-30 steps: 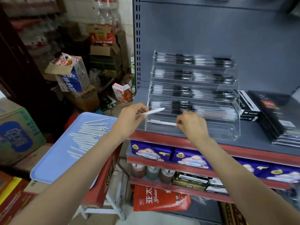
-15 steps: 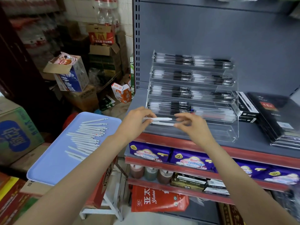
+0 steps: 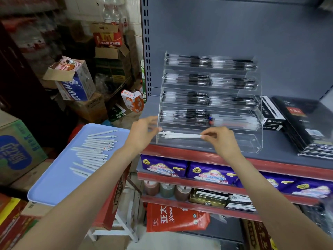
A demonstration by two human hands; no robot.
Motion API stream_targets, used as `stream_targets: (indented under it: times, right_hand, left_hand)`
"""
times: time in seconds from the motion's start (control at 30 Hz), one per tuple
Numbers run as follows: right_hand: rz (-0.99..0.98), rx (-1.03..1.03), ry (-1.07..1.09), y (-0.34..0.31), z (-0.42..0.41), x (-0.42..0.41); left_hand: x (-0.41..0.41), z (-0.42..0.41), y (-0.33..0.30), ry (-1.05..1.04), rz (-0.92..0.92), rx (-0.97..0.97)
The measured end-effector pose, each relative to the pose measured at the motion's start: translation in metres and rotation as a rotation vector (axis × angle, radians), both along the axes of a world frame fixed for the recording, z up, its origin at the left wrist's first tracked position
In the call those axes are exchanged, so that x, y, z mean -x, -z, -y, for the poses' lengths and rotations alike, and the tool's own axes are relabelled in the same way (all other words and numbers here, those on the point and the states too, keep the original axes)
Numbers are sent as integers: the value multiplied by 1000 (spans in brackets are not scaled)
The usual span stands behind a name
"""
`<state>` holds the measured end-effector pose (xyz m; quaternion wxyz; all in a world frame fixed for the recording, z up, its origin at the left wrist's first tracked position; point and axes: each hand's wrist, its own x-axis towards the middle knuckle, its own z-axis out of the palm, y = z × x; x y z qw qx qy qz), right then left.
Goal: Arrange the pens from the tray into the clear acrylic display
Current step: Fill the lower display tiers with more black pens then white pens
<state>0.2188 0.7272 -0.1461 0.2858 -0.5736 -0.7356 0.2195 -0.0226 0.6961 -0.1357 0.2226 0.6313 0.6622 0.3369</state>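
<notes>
The clear acrylic display (image 3: 259,123) stands on the grey shelf, its upper tiers filled with black and clear pens. Two white pens (image 3: 180,135) lie side by side in the left part of its bottom tier. My right hand (image 3: 220,141) pinches the right end of the front white pen. My left hand (image 3: 143,134) is at the display's left wall, its fingers stretched out and touching the pens' left ends. Several more white pens (image 3: 95,150) lie in rows on the light blue tray (image 3: 54,181) to the left.
Black boxes and dark packets (image 3: 306,123) lie on the shelf (image 3: 288,152) right of the display. Purple packs (image 3: 164,166) fill the shelf below. Cardboard boxes (image 3: 75,83) are stacked on the left behind the tray, which rests on a red box.
Both hands have brought their white pens down into the display's bottom tier. My left hand has let go of its pen and spread its fingers; the right still pinches its pen.
</notes>
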Motion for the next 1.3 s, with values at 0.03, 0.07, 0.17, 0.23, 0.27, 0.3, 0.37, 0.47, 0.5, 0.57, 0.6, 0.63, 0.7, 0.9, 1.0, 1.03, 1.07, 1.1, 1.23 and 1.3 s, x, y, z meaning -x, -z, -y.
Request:
stream_targets:
  times: [0.03,0.07,0.17,0.23,0.27,0.3,0.37,0.47,0.5,0.57,0.6,0.63,0.7,0.9,1.0,1.03,1.07,1.1,1.23,1.3]
  right_hand:
    - [27,3,-10,1,-1,3]
    - [50,8,-13,1,-3,6]
    - [81,44,14,1,-9,11]
    - [87,73,40,2,-12,12]
    - [107,79,50,2,-13,13]
    - [140,78,53,2,-14,14]
    - [211,74,53,1,-14,17]
    - [262,85,62,-1,-16,21]
    - [266,94,66,-1,-16,22]
    - [256,120,62,-2,-17,22]
    - [244,129,58,-2,-16,22]
    - [234,128,51,-3,-15,21]
    - [254,76,10,-7,-13,23]
    - [86,-72,-191,-36,15,77]
    - [3,-65,-287,-32,34,122]
    - [-8,-51,-315,-27,40,138]
    - [-15,-39,-343,-21,45,154]
    - [-22,-30,-370,-14,51,169]
    - [-19,49,-463,20,66,227]
    - [49,111,-492,41,69,255]
  left_hand:
    - [0,0,1,4,19,12]
    - [1,-1,2,-2,37,8]
    - [4,-4,5,-20,80,-10]
    - [6,-6,8,-34,96,-10]
    - [6,-6,10,-42,99,-8]
    - [7,-6,11,-46,100,-6]
    - [7,-6,13,-49,99,-5]
    - [7,-5,14,-53,97,-13]
    - [6,-4,13,-56,96,-15]
    - [7,-4,14,-60,96,-11]
    - [7,-4,14,-61,96,-10]
    - [7,-3,13,-60,91,-11]
    - [8,-1,11,-57,86,-15]
    - [26,14,12,-84,74,-34]
    - [53,30,22,-149,25,-68]
    - [64,35,26,-177,5,-90]
    - [75,40,32,-212,-14,-111]
    - [88,45,38,-246,-21,-119]
    - [142,68,71,-297,24,0]
    - [168,78,92,-302,34,80]
